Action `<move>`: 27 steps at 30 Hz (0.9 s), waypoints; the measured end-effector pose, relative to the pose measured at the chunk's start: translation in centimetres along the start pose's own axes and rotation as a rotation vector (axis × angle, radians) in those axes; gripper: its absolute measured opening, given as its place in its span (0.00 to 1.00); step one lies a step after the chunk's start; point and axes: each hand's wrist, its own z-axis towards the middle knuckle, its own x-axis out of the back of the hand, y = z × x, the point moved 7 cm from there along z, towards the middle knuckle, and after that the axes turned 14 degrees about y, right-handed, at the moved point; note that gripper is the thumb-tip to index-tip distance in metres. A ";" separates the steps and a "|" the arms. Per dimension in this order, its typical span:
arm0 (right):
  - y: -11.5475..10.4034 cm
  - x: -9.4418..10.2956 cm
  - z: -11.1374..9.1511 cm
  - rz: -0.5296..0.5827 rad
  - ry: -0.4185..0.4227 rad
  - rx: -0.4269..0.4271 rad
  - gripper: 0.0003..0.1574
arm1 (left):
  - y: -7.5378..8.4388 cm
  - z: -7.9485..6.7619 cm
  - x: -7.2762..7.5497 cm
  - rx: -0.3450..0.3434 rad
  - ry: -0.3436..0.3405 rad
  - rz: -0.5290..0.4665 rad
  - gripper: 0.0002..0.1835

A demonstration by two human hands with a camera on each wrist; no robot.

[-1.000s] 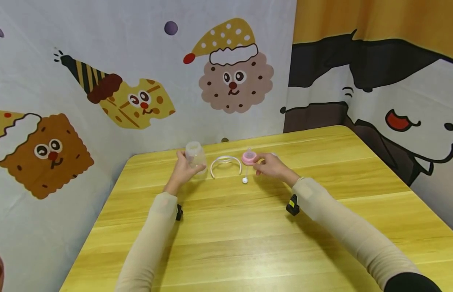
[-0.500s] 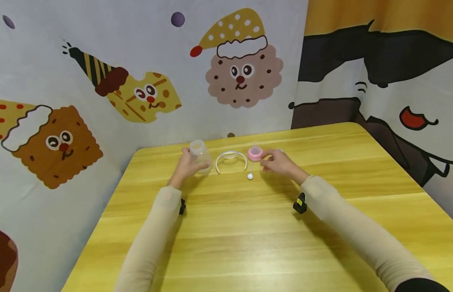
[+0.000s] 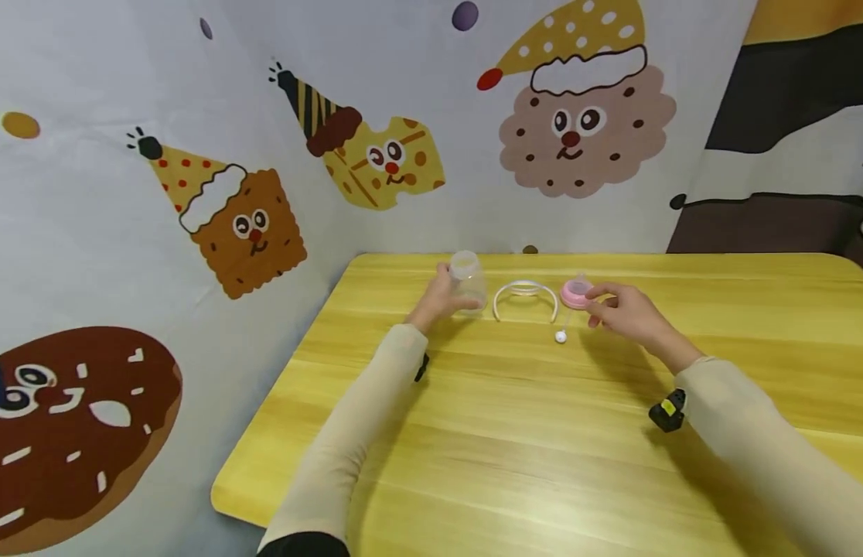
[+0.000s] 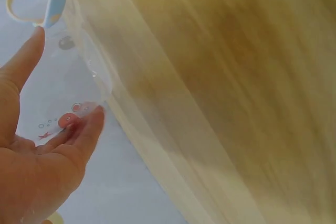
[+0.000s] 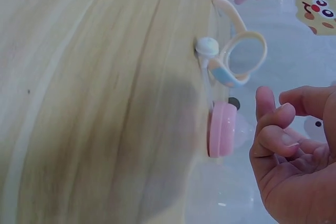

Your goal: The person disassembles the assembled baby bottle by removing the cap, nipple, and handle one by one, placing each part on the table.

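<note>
A clear baby bottle body (image 3: 468,282) stands at the back left of the table, and my left hand (image 3: 441,297) grips its side. In the left wrist view, thumb and fingers lie around the see-through wall, which has small red sea-animal prints (image 4: 68,120). A pink bottle collar (image 3: 576,295) with a clear teat sits to the right, with a straw ending in a white weighted ball (image 3: 561,336) toward me. My right hand (image 3: 626,311) hovers close beside the collar; in the right wrist view its loosely curled fingers (image 5: 275,140) hold nothing.
Between the hands lies a white bottle handle (image 3: 525,289) with two loops. A clear domed cap (image 5: 220,195) shows beside the collar in the right wrist view. The wooden table (image 3: 515,433) meets a wall cloth with cartoon prints at its far edge.
The head view has turned left, so everything appears farther right. The left hand still holds the bottle, and the right hand stays next to the pink collar.
</note>
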 end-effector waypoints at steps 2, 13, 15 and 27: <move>0.2 0.8 -0.5 -0.003 0.015 0.004 0.30 | 0.1 -0.2 -0.4 0.014 -0.033 0.008 0.56; 0.1 5.6 -1.0 -0.053 0.198 0.092 0.45 | 5.0 0.4 4.7 -0.142 0.140 0.052 0.54; 0.5 6.7 -1.2 -0.073 0.221 0.095 0.47 | 7.7 0.7 4.0 -0.220 0.145 0.091 0.51; -6.0 7.0 0.7 -0.297 0.254 0.255 0.52 | 14.0 0.4 1.7 -0.427 0.022 0.370 0.50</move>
